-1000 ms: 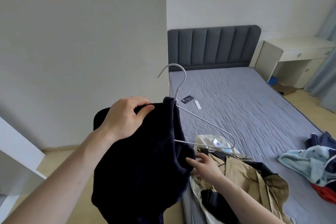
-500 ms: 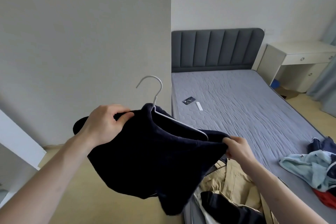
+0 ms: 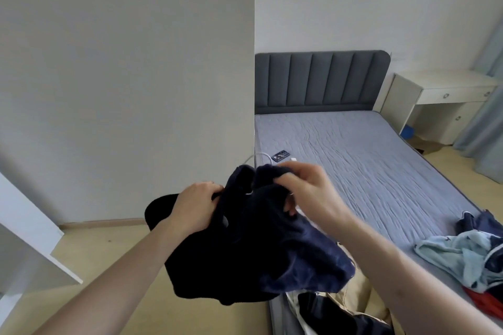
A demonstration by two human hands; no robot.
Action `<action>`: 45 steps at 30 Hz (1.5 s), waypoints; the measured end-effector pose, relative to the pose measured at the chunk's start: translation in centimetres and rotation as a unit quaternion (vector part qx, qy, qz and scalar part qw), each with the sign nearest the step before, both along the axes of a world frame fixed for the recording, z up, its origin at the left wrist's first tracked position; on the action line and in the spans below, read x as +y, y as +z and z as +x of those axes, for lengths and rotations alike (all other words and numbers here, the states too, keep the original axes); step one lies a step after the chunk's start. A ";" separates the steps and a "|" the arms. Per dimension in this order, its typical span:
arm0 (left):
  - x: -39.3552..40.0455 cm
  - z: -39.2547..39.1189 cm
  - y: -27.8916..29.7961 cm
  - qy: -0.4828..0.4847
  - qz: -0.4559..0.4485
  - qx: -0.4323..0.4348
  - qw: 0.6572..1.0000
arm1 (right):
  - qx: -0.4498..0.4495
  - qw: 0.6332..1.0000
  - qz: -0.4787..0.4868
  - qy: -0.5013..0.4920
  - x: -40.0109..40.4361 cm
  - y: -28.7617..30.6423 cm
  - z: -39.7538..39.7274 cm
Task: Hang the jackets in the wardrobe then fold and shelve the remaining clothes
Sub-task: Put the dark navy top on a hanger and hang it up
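Hands both grip the dark jacket (image 3: 245,247) in mid-air beside the bed (image 3: 367,171): your left hand (image 3: 194,208) clutches one side, your right hand (image 3: 307,190) pinches the collar (hanger (image 3: 258,156) mostly hidden); next, seat it squarely, then carry it to the wardrobe

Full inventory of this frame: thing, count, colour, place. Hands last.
dark jacket: 1, navy, held up at centre
hanger: 1, white, hook showing above the jacket
bed: 1, grey-blue mattress with grey headboard, right
dark flat item: 1, black, on bed
small white item: 1, beside it
clothes pile: 1, light blue, navy, red, bed's right edge
tan garment: 1, bed's near corner
desk: 1, cream, far right
left hand: grips jacket
right hand: pinches jacket's collar
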State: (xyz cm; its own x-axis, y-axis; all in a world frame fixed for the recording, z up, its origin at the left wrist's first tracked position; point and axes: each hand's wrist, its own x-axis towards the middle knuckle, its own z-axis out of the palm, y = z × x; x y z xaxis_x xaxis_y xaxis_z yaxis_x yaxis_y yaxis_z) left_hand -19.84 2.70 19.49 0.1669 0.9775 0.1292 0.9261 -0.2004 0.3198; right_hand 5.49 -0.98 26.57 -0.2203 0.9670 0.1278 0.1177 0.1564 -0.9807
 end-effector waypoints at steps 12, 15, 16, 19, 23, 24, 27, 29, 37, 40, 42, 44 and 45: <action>-1.7 0.0 0.8 0.054 -0.016 -0.248 0.967 | -0.388 0.902 0.001 0.190 -3.3 -7.0 0.9; -2.3 -0.2 1.7 0.038 -0.007 -0.269 0.962 | -0.344 0.935 0.049 0.079 -1.5 -6.0 3.3; -2.5 -0.3 1.9 0.035 -0.004 -0.272 0.962 | -0.313 0.947 0.077 0.017 -0.9 -5.5 4.2; -2.7 -0.7 2.7 0.033 0.015 -0.266 0.963 | -0.278 0.938 0.162 -0.126 1.2 -4.3 6.9; -2.6 -1.7 3.7 0.037 0.020 -0.264 0.964 | -0.384 0.915 0.118 -0.040 3.4 -4.7 7.9; -2.5 -2.0 3.8 0.038 0.017 -0.267 0.963 | -0.377 0.920 0.107 -0.015 3.7 -5.0 7.6; -2.3 -2.7 4.0 0.047 0.016 -0.272 0.961 | -0.338 0.934 0.116 0.017 4.0 -6.0 6.6; -2.0 -2.9 3.9 0.060 0.019 -0.283 0.957 | -0.285 0.951 0.118 0.024 4.0 -6.6 5.8; -0.7 0.6 3.3 0.105 0.008 -0.283 0.953 | -0.196 0.980 0.038 0.018 4.9 -7.8 4.1; -0.2 1.2 3.7 0.115 -0.016 -0.260 0.958 | -0.189 0.981 0.023 0.033 5.9 -7.9 4.4; 0.2 0.9 4.1 0.130 -0.030 -0.237 0.962 | -0.174 0.984 0.021 0.041 6.7 -7.9 4.3; 0.1 0.4 4.5 0.143 -0.012 -0.196 0.970 | -0.166 0.984 0.024 0.054 7.5 -7.8 4.0; -0.1 0.2 4.6 0.152 0.003 -0.187 0.971 | -0.165 0.984 0.024 0.062 7.9 -7.8 3.8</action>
